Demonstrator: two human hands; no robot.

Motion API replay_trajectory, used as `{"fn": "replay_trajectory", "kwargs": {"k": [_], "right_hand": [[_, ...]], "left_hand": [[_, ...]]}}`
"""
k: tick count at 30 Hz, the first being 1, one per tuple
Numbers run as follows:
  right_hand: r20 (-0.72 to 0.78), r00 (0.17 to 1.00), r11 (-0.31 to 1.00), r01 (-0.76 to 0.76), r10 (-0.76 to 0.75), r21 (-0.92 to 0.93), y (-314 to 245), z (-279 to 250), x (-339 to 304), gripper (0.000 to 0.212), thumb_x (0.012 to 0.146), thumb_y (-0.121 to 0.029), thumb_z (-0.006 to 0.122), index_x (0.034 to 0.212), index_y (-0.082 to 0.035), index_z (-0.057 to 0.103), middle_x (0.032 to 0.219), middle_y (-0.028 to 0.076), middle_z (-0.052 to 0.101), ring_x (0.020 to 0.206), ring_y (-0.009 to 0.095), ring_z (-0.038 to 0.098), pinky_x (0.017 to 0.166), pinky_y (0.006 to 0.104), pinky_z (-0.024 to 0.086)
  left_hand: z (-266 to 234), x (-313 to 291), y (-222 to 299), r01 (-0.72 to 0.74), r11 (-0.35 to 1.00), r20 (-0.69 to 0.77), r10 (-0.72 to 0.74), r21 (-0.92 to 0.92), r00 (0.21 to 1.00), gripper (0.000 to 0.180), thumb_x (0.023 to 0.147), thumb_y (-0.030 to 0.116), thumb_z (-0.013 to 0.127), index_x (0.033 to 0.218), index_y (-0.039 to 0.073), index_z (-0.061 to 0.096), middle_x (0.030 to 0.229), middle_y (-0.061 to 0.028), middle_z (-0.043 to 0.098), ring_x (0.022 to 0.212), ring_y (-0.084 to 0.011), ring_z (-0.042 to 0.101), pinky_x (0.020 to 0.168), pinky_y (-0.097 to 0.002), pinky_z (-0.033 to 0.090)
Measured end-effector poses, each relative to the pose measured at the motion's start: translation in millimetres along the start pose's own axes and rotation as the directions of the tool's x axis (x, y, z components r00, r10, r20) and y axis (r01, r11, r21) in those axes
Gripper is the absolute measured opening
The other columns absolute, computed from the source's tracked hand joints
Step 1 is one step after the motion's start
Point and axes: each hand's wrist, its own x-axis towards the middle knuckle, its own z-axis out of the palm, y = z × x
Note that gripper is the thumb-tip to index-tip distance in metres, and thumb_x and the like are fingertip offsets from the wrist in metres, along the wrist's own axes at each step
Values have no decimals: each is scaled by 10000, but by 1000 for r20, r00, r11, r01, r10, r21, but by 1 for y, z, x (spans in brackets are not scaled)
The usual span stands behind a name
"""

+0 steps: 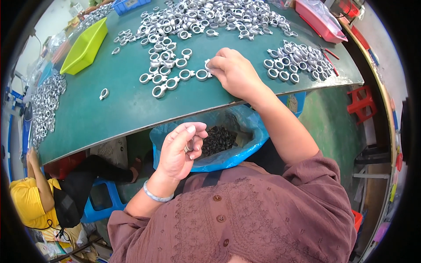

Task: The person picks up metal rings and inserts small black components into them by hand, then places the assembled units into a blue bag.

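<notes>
Right hand point(237, 74): over the table point(123, 109), just inside its front edge, wrist crossing that edge. Thumb and fingertips are closed on a silver ring clamp point(207, 65), next to the right end of a loose group of ring clamps point(171, 82).

Left hand point(179, 151): off the table, before the front edge and above a blue bag point(241, 163) with dark pieces point(222, 139) inside. Fingers curled toward the thumb; whether anything is gripped cannot be told.

Edges: a strip of green surface separates the loose group from the front edge. One single clamp point(104, 94) lies apart to the left, with open surface around it. Open surface also lies between the right hand and the small heap point(302, 61) near the front right corner, where a red-handled tool point(332, 53) rests against the heap's right side. The large heap point(210, 17) occupies the far side; a lime tray point(85, 48) stands to its left, a pink tray point(319, 22) at the far right. A yellow-clad person point(30, 197) reaches to the left corner.
</notes>
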Motion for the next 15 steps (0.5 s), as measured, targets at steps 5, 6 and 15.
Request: {"fn": "replay_trajectory", "kwargs": {"k": [5, 6, 15], "right_hand": [[-122, 992, 986, 28, -9, 162, -10, -2, -6, 141, 735, -33, 616, 872, -62, 632, 879, 92, 573, 831, 272, 554, 724, 338, 452], [-172, 985, 965, 57, -13, 256, -16, -4, -9, 138, 718, -40, 635, 853, -71, 637, 880, 83, 583, 821, 268, 552, 714, 337, 452], [-213, 977, 866, 132, -30, 481, -63, -8, -48, 197, 654, -14, 697, 832, -76, 640, 878, 43, 598, 747, 219, 538, 664, 308, 445]], "left_hand": [[3, 1, 3, -45, 997, -22, 47, 69, 999, 247, 893, 215, 495, 1009, 10, 568, 843, -64, 579, 590, -63, 458, 439, -163, 311], [7, 1, 5, -76, 992, -24, 79, 101, 997, 267, 902, 226, 483, 1048, 12, 552, 854, -58, 578, 591, -57, 450, 440, -160, 307], [13, 13, 9, -145, 989, 96, 141, 37, 985, 302, 922, 268, 464, 1120, 52, 536, 804, 24, 534, 589, -44, 423, 468, -162, 326]]}}
